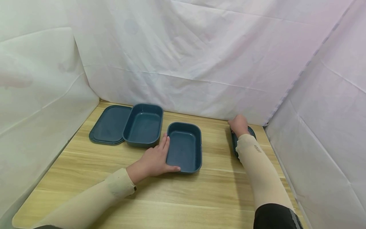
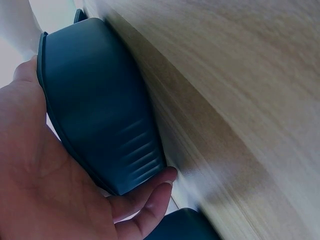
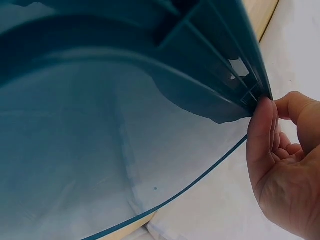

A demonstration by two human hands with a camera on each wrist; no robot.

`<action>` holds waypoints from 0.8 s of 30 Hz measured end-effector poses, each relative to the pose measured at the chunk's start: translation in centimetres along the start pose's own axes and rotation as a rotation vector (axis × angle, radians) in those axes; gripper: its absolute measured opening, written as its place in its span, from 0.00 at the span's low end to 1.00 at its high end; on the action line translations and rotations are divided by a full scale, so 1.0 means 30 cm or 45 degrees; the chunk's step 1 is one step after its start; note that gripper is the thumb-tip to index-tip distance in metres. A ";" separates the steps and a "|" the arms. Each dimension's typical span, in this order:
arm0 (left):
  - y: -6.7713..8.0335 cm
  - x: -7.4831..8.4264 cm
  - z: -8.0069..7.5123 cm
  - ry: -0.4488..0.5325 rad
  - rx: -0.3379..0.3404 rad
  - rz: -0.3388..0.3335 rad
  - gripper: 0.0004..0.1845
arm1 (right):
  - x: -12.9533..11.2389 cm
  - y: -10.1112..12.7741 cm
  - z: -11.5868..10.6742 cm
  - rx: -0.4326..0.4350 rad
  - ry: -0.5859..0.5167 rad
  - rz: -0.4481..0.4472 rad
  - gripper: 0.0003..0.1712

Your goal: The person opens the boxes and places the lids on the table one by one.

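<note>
Left hand: the left hand (image 1: 154,160) is laid against the near left corner of the front container (image 1: 184,147); the fingers are stretched along its left wall and the thumb is curved round its near wall, so the corner is cradled rather than clenched. In the left wrist view the thumb tip is seen touching the ribbed lower corner of the container (image 2: 100,110).

Right hand: the right hand (image 1: 238,124) is set on the far end of a dark teal lid (image 1: 251,132) at the right of the table, close to the back sheet. In the right wrist view a fingertip is pressed to the lid's edge (image 3: 220,60) while the other fingers are curled into the palm; whether the edge is pinched cannot be told.

Front container: dark teal, rectangular, rounded corners, nothing seen inside; stood on the wooden table (image 1: 186,197) near its middle.

Back container: a second teal container (image 1: 144,124), nothing seen inside, placed just left of and behind the first.

Flat lid: a teal lid (image 1: 110,124) lies flat at far left, its right edge overlapped by the back container.

Surround: white sheeting (image 1: 200,57) is hung on three sides.
</note>
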State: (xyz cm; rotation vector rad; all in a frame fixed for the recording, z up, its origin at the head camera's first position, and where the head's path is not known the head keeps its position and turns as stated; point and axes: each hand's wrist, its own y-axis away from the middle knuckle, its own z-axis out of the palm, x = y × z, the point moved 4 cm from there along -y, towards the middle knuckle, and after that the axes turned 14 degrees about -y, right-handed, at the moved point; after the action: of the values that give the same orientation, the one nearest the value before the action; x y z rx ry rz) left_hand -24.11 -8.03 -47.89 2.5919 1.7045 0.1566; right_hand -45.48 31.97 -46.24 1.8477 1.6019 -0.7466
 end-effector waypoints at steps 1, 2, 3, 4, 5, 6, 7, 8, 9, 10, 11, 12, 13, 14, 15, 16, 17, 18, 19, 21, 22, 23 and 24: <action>0.001 0.001 -0.001 -0.001 -0.001 0.000 0.77 | 0.000 0.000 0.001 0.001 0.003 -0.003 0.25; 0.001 0.001 -0.002 -0.001 0.000 0.000 0.77 | 0.001 0.001 0.003 -0.001 0.006 -0.006 0.25; 0.001 0.001 -0.003 -0.002 0.000 0.001 0.77 | 0.001 0.000 0.005 0.004 0.011 -0.005 0.25; 0.000 0.001 -0.003 -0.002 0.002 0.001 0.77 | 0.002 -0.001 0.007 0.008 0.020 -0.005 0.24; 0.000 0.001 -0.003 0.000 0.004 0.001 0.77 | 0.003 -0.003 0.010 0.008 0.026 -0.003 0.23; 0.000 0.001 -0.003 0.001 0.004 0.001 0.77 | 0.004 -0.003 0.011 0.004 0.032 -0.004 0.22; 0.000 0.001 -0.003 0.003 0.005 0.001 0.77 | 0.005 -0.005 0.013 0.004 0.035 -0.003 0.22; 0.000 0.001 -0.003 0.004 0.004 0.000 0.77 | 0.007 -0.007 0.015 0.003 0.039 -0.002 0.21; 0.000 0.000 -0.003 0.003 0.002 0.000 0.77 | 0.008 -0.009 0.017 0.007 0.042 0.001 0.20; 0.000 0.000 -0.002 0.004 0.002 -0.001 0.77 | 0.009 -0.010 0.019 0.006 0.041 0.002 0.19; 0.000 0.000 -0.002 0.004 0.000 0.000 0.77 | 0.010 -0.011 0.020 0.005 0.040 0.004 0.18; 0.000 0.000 -0.001 0.003 -0.001 -0.001 0.77 | 0.011 -0.011 0.021 0.004 0.039 0.004 0.18; -0.001 0.000 -0.001 0.000 0.000 -0.001 0.77 | 0.012 -0.012 0.022 0.008 0.037 0.006 0.17; -0.001 0.000 0.000 -0.002 0.000 -0.001 0.77 | 0.012 -0.012 0.023 0.007 0.034 0.005 0.17; -0.001 -0.001 0.001 -0.003 0.000 -0.001 0.77 | 0.012 -0.012 0.024 0.005 0.030 0.004 0.17; -0.002 -0.001 0.001 -0.007 0.003 -0.001 0.77 | 0.012 -0.012 0.025 0.002 0.026 0.005 0.17; -0.003 -0.001 0.002 -0.010 0.005 -0.001 0.77 | 0.013 -0.012 0.025 0.001 0.025 0.008 0.16; -0.003 -0.002 0.002 -0.011 0.008 -0.001 0.77 | 0.014 -0.012 0.026 0.000 0.022 0.010 0.16; -0.004 -0.002 0.003 -0.013 0.008 0.000 0.78 | 0.015 -0.012 0.027 -0.002 0.019 0.013 0.16; -0.004 -0.003 0.005 -0.013 0.008 0.002 0.78 | 0.017 -0.013 0.029 -0.004 0.018 0.016 0.15; -0.004 -0.003 0.005 -0.012 0.009 0.003 0.78 | 0.018 -0.014 0.030 -0.004 0.019 0.017 0.16; -0.004 -0.003 0.005 -0.011 0.008 0.004 0.78 | 0.019 -0.015 0.031 -0.002 0.021 0.015 0.16; -0.004 -0.004 0.005 -0.008 0.009 0.004 0.78 | 0.020 -0.016 0.032 0.000 0.028 0.011 0.17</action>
State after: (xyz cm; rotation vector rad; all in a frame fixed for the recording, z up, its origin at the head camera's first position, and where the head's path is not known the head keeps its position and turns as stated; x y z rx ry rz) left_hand -24.25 -8.08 -48.05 2.5976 1.7022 0.1430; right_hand -45.91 31.72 -47.37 1.8673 1.6068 -0.7250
